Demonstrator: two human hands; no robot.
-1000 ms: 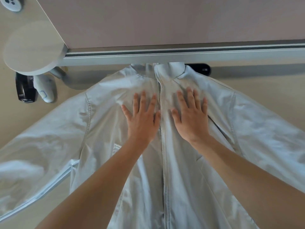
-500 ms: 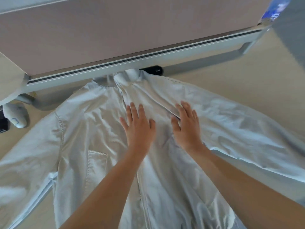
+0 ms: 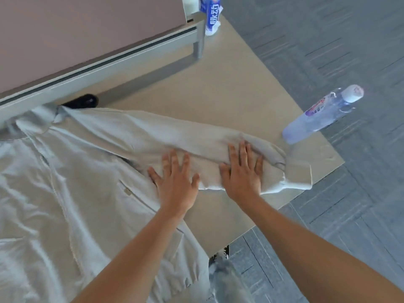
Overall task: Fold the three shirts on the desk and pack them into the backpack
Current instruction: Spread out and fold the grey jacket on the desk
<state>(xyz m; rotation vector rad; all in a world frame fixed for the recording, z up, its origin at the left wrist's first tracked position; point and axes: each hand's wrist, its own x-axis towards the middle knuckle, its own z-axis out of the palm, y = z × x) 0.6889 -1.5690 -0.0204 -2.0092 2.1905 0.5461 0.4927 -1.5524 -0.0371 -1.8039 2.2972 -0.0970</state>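
Shirt [image 3: 72, 193] sleeve pressed flat by left hand [image 3: 176, 184], right hand [image 3: 242, 173], grips released

Blue-white bottle [image 3: 211, 16] label: "脉动"; clear bottle [image 3: 321, 115] label unreadable

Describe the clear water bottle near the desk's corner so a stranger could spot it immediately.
Start at the beige desk and follow the pale jacket's sleeve to the right, past both flat hands. Just beyond the cuff, near the desk's right corner, stands the water bottle. It is clear with a white cap, unlike the blue-and-white bottle by the partition.
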